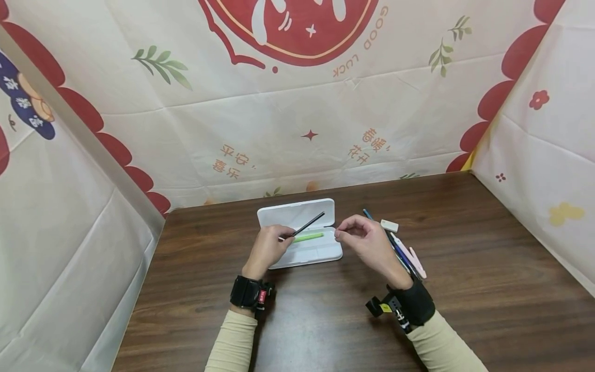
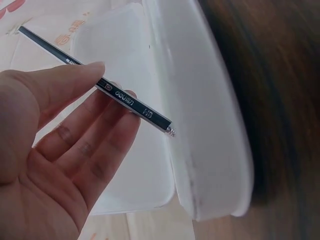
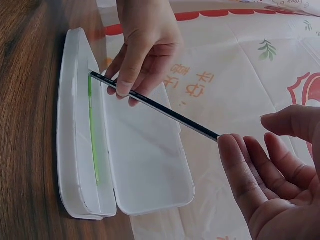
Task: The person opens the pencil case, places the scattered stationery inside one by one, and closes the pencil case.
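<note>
A black pencil (image 1: 310, 222) with silver lettering and HB on its side is pinched between the thumb and fingers of my left hand (image 1: 268, 249). It slants over an open white pencil case (image 1: 327, 254), whose lid (image 1: 285, 214) leans back. Inside the case lies a bright green pen (image 3: 93, 132). My right hand (image 1: 369, 248) hovers past the case's right end, thumb and fingertips parted. In the right wrist view, the pencil's far end appears beside a fingertip of the right hand (image 3: 280, 185); whether they touch I cannot tell.
To the right, partly behind my right hand, lie a white eraser (image 1: 389, 226), several dark pens or pencils (image 1: 403, 258) and a pink pen (image 1: 418, 263). Printed cloth (image 1: 279, 124) hangs behind and at both sides of the brown wooden table (image 1: 316, 330).
</note>
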### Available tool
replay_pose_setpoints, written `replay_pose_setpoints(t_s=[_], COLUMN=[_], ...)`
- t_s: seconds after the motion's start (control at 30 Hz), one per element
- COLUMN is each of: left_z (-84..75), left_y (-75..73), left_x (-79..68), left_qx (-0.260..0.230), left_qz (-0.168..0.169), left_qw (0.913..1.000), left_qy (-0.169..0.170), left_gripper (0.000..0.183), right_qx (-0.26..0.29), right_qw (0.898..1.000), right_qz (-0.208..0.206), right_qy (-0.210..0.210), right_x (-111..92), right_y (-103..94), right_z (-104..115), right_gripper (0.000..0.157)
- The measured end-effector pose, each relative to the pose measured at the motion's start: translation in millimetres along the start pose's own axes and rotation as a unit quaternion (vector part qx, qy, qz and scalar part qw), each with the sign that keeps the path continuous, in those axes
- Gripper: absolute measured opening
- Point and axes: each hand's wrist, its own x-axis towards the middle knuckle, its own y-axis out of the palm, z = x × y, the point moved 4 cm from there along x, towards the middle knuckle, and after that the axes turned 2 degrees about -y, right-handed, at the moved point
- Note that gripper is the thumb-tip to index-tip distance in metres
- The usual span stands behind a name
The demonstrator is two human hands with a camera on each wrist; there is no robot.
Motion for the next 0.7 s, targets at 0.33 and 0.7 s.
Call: replay_pose_setpoints(t_s=[0.33,0.7], left_z=[0.5,0.6], left_y=[6.4,10.9], left_x=[0.4,-1.8], left_qx=[0.031,0.1], left_qz=[0.0,0.001], left_qw=[0.9995,0.995], left_qy=[-0.002,-0.007], left_gripper=[0.011,0.011], right_qx=[-0.011,-0.015], right_qw=[1.0,1.0], right_qz=[0.005,0.008], right_qy=[-0.006,-0.006], right_x=[-0.1,2.7], right_y=[-0.9,0.1], right_z=[1.8,-15.1], right_gripper=[0.01,0.01])
